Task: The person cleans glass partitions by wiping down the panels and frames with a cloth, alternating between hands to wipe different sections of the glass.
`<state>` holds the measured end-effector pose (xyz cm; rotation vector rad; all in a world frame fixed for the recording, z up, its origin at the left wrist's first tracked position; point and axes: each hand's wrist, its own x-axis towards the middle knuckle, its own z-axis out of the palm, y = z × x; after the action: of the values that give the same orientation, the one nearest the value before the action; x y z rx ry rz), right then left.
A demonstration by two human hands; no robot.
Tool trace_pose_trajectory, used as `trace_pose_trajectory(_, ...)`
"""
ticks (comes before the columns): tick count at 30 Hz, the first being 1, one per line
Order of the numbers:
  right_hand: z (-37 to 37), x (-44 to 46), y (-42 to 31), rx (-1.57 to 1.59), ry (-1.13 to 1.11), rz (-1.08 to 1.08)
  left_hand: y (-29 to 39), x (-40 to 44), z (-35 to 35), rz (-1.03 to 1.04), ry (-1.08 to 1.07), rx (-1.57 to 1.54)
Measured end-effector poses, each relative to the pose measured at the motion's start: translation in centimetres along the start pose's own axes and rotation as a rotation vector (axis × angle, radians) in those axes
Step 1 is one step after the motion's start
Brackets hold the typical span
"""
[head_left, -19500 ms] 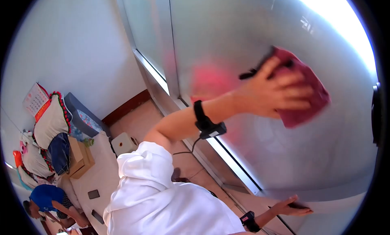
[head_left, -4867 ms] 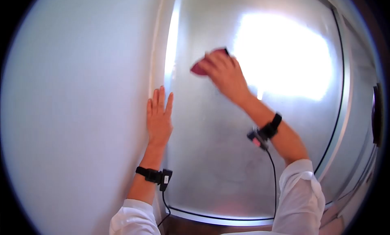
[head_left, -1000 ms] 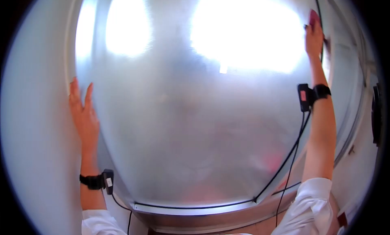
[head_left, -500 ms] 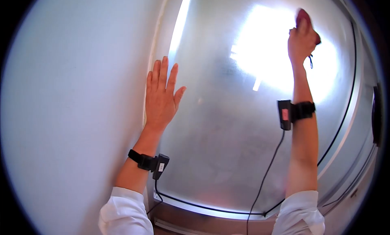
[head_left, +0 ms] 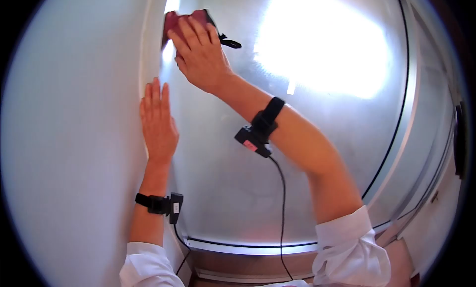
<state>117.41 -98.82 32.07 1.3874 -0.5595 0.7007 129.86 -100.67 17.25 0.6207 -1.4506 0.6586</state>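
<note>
My right hand (head_left: 203, 61) reaches across to the upper left and presses a dark red cloth (head_left: 173, 25) against a shiny, hazy panel (head_left: 238, 188). The cloth has a black edge and a black loop (head_left: 230, 42) hanging out on its right side; the palm and fingers cover part of it. Lower down, my left hand (head_left: 159, 123) lies open along the panel's left border, beside the pale wall, with its fingers stretched upward and nothing in it. Below the cloth, the left fingertips stay apart from it.
A pale wall (head_left: 79, 138) runs close along the left. The panel has a metal frame (head_left: 404, 103) with a black seal. Strapped to my forearms are black devices (head_left: 253, 141) with trailing cables (head_left: 283, 212). A bright reflection glares at the upper right.
My right hand has swept the dark red cloth from the panel's upper right to its upper left edge. My left hand appears further left, still flat. The view has shifted slightly.
</note>
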Motion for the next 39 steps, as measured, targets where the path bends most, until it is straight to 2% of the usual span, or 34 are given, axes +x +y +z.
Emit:
trace_pose_trajectory(2, -2.7, -1.2, 3.0, 0.037, -0.053, -0.158, 0.1, 0.0, 0.2, 0.005, -0.013, 0.014)
trace_pose_trajectory(5, -7.7, -1.6, 9.1, -0.221, -0.163, -0.128, -0.1, -0.3, 0.9, 0.055, 0.032, 0.029)
trace_pose_trajectory(7, -11.1, -1.8, 14.8, -0.232, -0.121, -0.01, 0.4, 0.0, 0.3, 0.055, 0.006, 0.074)
trace_pose_trajectory(9, -15.3, -2.2, 20.6, -0.15, 0.023, 0.047, 0.6, 0.0, 0.1, 0.075, -0.07, 0.14)
trace_pose_trajectory(10, -17.0, -3.1, 23.3, -0.272, 0.099, 0.037, 0.9, 0.1, 0.1, 0.08, -0.052, 0.129)
trace_pose_trajectory(13, -23.0, -5.5, 29.6, -0.484, 0.029, 0.318, 0.9, 0.1, 0.7, 0.102, 0.036, 0.114)
trace_pose_trajectory(15, -26.7, -8.4, 33.7, -0.564, 0.089, 0.368, 1.1, 0.1, 0.8, 0.104, 0.032, 0.117)
trace_pose_trajectory(17, -30.6, -12.7, 39.0, -0.669, 0.015, 0.476, 1.2, 0.1, 0.6, 0.103, 0.027, 0.124)
trace_pose_trajectory(18, -31.9, -14.2, 39.6, -0.725, 0.048, 0.475, 1.2, 0.1, 0.7, 0.111, 0.035, 0.1)
trace_pose_trajectory(21, -35.6, -17.4, 40.0, -0.788, 0.025, 0.506, 1.0, 0.1, 0.7, 0.099, 0.015, 0.077)
trace_pose_trajectory(23, -35.9, -19.1, 40.7, -0.862, 0.019, 0.571, 0.6, 0.1, 0.5, 0.067, -0.019, 0.097)
trace_pose_trajectory(25, -36.8, -19.5, 41.3, -0.811, 0.006, 0.524, 0.4, 0.2, 0.5, 0.096, 0.0, 0.116)
trace_pose_trajectory(27, -36.2, -20.5, 40.7, -0.911, 0.053, 0.557, 0.2, 0.2, 0.6, 0.079, 0.045, 0.004)
trace_pose_trajectory(29, -34.1, -19.4, 38.0, -0.995, 0.104, 0.724, 0.2, 0.3, 0.1, 0.028, 0.038, 0.026)
trace_pose_trajectory(31, -31.3, -19.3, 35.8, -1.147, 0.15, 0.725, 0.4, 0.3, 0.0, 0.012, 0.051, -0.048)
trace_pose_trajectory(35, -22.5, -14.6, 27.8, -1.012, 0.162, 0.491, -0.2, 0.0, 0.1, 0.02, 0.087, -0.087)
trace_pose_trajectory(37, -18.9, -9.3, 21.3, -0.837, 0.116, 0.5, 0.0, 0.2, -0.1, 0.015, 0.071, -0.14)
trace_pose_trajectory(39, -14.1, -5.9, 16.4, -0.672, 0.092, 0.422, -0.4, -0.1, 0.2, 0.021, 0.068, -0.142)
